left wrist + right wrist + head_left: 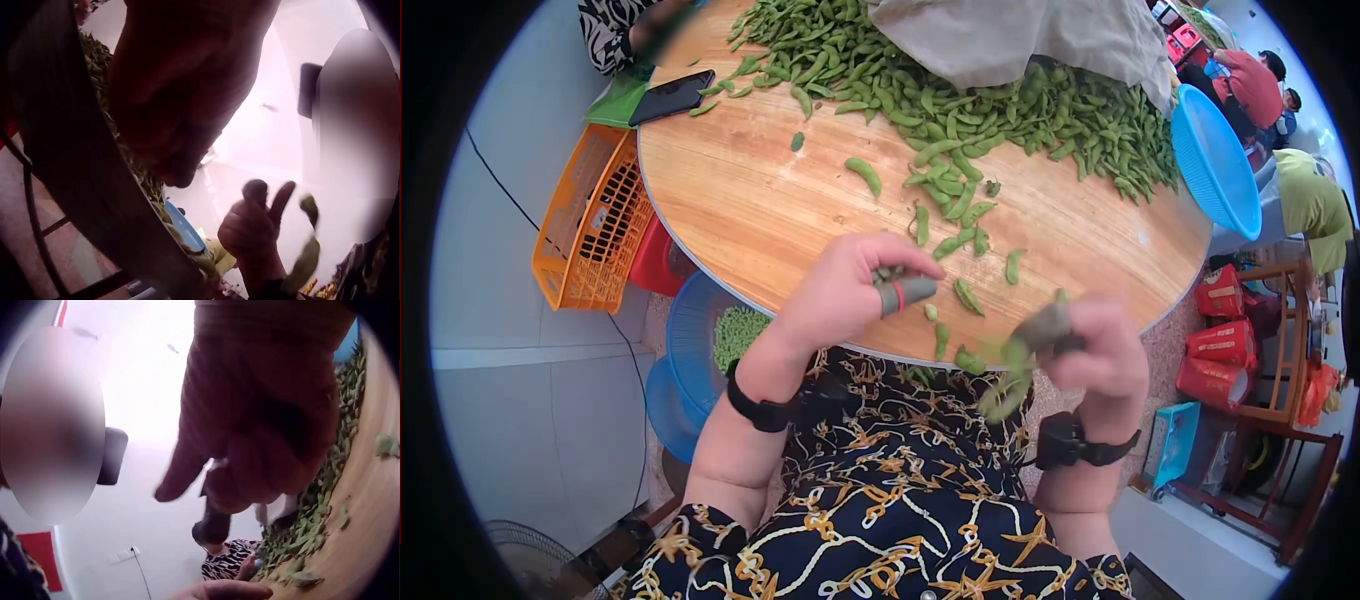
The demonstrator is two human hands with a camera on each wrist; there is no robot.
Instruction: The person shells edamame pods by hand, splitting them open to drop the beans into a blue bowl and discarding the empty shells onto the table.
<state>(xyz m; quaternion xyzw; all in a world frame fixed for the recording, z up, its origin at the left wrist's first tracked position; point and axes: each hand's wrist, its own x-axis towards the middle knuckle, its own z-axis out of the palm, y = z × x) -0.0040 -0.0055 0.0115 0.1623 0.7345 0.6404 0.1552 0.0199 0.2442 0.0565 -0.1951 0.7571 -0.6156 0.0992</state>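
Note:
My left hand (830, 295) is over the table's near edge, fingers curled around small green soybeans (887, 273) partly hidden in the palm. A grey cover with a red band wraps its thumb. Farther right, my blurred right hand (1105, 345) also wears a grey thumb cover (1045, 325). Its thumb and index finger stand apart in the left wrist view, with nothing between them. Blurred green soybean pods (1008, 385) hang in the air beside that hand, apart from it. Loose pods (967, 297) lie on the wood between both hands.
A large heap of pods (960, 110) covers the far side of the round table (740, 190), partly under a grey cloth (1020, 40). A phone (672, 98) lies at the left edge. Shelled beans (738, 335) fill part of a blue basin (690, 320) below. Another person's patterned sleeve (605, 35) shows far left.

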